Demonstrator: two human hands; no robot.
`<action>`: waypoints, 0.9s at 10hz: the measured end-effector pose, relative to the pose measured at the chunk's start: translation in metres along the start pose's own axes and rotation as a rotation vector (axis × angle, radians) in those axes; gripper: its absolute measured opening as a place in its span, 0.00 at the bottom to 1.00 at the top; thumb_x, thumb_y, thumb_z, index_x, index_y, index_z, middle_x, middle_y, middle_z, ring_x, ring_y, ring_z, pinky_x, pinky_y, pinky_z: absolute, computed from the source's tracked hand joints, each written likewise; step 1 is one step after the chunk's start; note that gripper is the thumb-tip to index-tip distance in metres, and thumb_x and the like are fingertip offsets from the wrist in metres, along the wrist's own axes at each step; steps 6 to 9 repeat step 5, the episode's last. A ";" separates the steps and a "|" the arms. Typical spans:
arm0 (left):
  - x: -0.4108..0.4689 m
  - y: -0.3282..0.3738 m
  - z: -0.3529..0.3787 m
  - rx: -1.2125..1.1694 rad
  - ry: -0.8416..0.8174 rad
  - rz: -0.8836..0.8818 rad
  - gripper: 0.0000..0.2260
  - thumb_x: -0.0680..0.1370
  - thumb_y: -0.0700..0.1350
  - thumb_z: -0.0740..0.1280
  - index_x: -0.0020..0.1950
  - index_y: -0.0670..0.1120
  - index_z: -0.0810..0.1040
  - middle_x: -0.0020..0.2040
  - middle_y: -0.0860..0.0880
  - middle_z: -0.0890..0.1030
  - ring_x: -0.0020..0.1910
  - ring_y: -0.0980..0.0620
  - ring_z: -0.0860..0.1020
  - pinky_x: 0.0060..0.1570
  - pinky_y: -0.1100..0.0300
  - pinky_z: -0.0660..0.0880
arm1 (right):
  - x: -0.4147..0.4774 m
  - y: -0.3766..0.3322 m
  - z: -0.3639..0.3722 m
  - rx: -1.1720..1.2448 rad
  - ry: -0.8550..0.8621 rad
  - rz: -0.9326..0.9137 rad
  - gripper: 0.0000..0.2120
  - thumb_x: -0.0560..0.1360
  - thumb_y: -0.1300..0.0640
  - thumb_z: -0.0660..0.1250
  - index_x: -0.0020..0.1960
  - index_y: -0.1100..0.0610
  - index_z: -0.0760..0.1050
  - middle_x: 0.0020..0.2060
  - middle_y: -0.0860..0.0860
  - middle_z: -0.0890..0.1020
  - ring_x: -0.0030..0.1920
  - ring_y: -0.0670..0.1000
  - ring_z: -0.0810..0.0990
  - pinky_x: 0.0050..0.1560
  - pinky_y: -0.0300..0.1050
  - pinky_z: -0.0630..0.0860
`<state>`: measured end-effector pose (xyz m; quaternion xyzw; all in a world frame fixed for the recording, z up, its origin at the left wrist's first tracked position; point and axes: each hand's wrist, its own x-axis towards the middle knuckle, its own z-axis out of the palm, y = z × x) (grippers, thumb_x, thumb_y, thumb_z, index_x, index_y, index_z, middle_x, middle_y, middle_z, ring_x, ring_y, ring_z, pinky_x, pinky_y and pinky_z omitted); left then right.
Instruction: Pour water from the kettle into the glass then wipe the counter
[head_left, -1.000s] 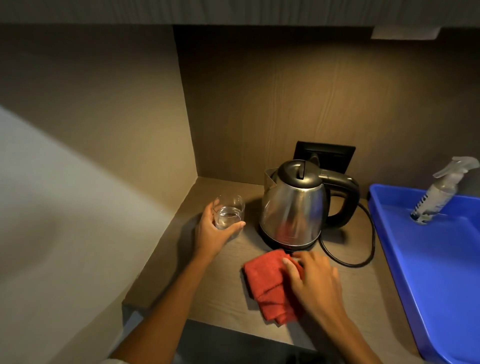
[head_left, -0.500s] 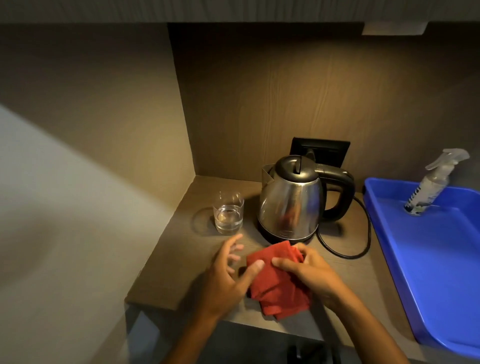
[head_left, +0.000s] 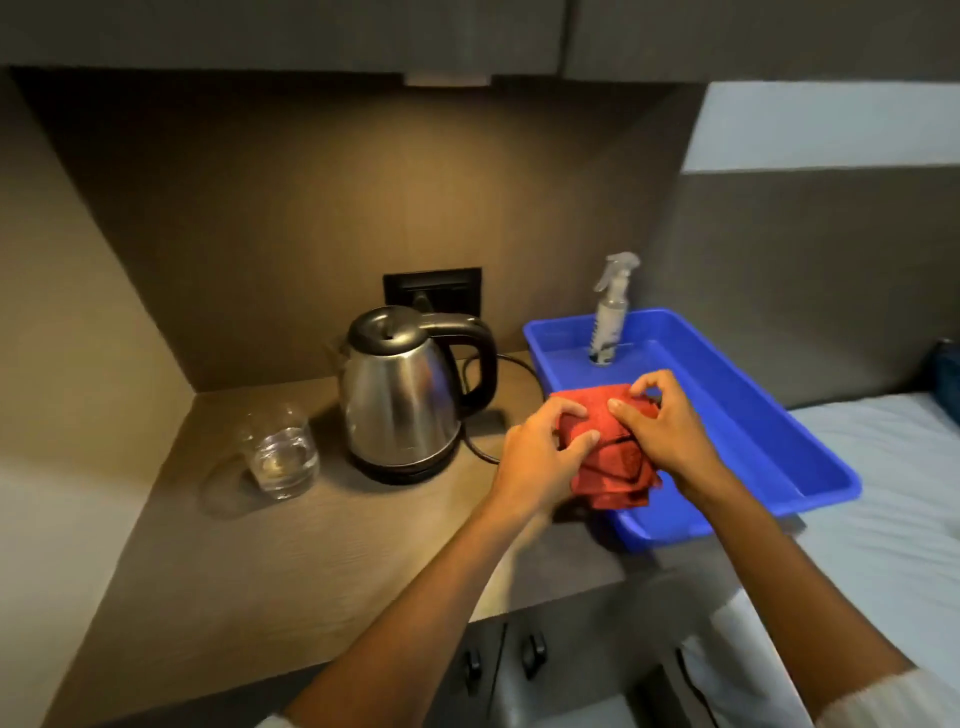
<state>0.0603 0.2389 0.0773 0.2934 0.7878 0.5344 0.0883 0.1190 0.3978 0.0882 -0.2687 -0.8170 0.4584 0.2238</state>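
Observation:
A steel kettle (head_left: 402, 397) with a black lid and handle stands on its base at the back of the wooden counter (head_left: 270, 561). Left of it sits a short glass (head_left: 280, 452) holding some water. A bunched red cloth (head_left: 610, 457) is lifted over the near left rim of the blue tray. My left hand (head_left: 540, 460) grips the cloth's left side and my right hand (head_left: 662, 426) pinches its top and right side. Neither hand touches the kettle or the glass.
A blue plastic tray (head_left: 753, 431) lies right of the kettle with a spray bottle (head_left: 610, 312) upright at its far end. The kettle's black cord (head_left: 480, 452) loops on the counter toward a wall socket (head_left: 434, 288). Cabinet handles (head_left: 532, 649) show below the counter edge.
The left hand let go of the glass and joined the right on the cloth. Both hands lifted the cloth off the counter and carried it right, over the tray's edge. The view swung right.

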 end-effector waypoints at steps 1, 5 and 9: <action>0.023 0.027 0.037 0.259 -0.126 0.083 0.13 0.79 0.51 0.67 0.62 0.51 0.79 0.57 0.44 0.85 0.56 0.41 0.81 0.56 0.53 0.74 | 0.016 0.017 -0.035 -0.012 0.007 0.054 0.03 0.76 0.61 0.68 0.44 0.54 0.76 0.44 0.52 0.80 0.44 0.54 0.77 0.49 0.54 0.75; 0.005 0.028 0.102 0.833 -0.405 -0.061 0.33 0.79 0.70 0.42 0.73 0.57 0.71 0.79 0.43 0.62 0.81 0.44 0.48 0.75 0.35 0.40 | 0.010 0.082 -0.085 -0.720 -0.269 0.239 0.27 0.79 0.43 0.46 0.68 0.55 0.72 0.71 0.59 0.70 0.69 0.60 0.65 0.67 0.59 0.58; 0.005 0.028 0.102 0.833 -0.405 -0.061 0.33 0.79 0.70 0.42 0.73 0.57 0.71 0.79 0.43 0.62 0.81 0.44 0.48 0.75 0.35 0.40 | 0.010 0.082 -0.085 -0.720 -0.269 0.239 0.27 0.79 0.43 0.46 0.68 0.55 0.72 0.71 0.59 0.70 0.69 0.60 0.65 0.67 0.59 0.58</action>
